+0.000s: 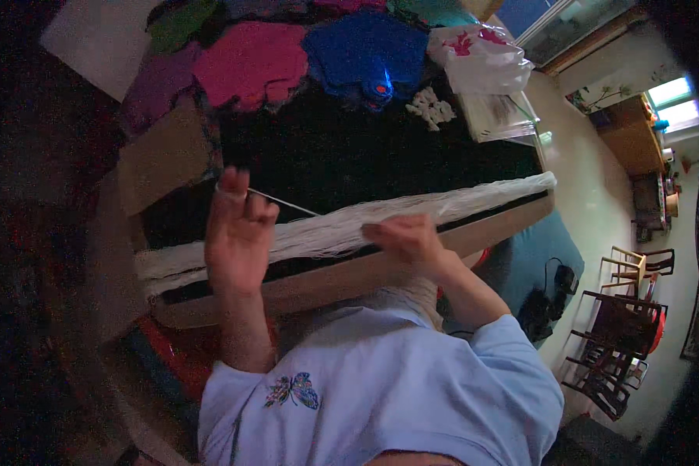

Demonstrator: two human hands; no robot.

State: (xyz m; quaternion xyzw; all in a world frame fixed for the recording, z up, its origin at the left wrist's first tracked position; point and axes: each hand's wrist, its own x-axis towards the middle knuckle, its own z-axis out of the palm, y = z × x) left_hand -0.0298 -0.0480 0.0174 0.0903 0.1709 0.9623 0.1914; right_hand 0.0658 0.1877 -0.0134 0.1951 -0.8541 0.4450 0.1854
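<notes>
My left hand [241,237] is raised palm up over the left part of a long bundle of white threads [326,229]. A white strand [283,203] loops round its upper fingers, while the other fingers curl in. From there the strand runs taut down to the right, in line with the fingertips of my right hand [408,239], until it is lost against the bundle. Slightly blurred, my right hand is closed in a pinch above the bundle's near edge. The bundle lies lengthwise along the near side of a dark-topped table.
Pink [252,62] and blue [365,50] stacks of cloth-like pieces lie at the back. Near them are a small white pile [431,109] and a white plastic bag [485,62]. A cardboard piece [167,159] stands at left. Wooden chairs [621,318] are off to the right.
</notes>
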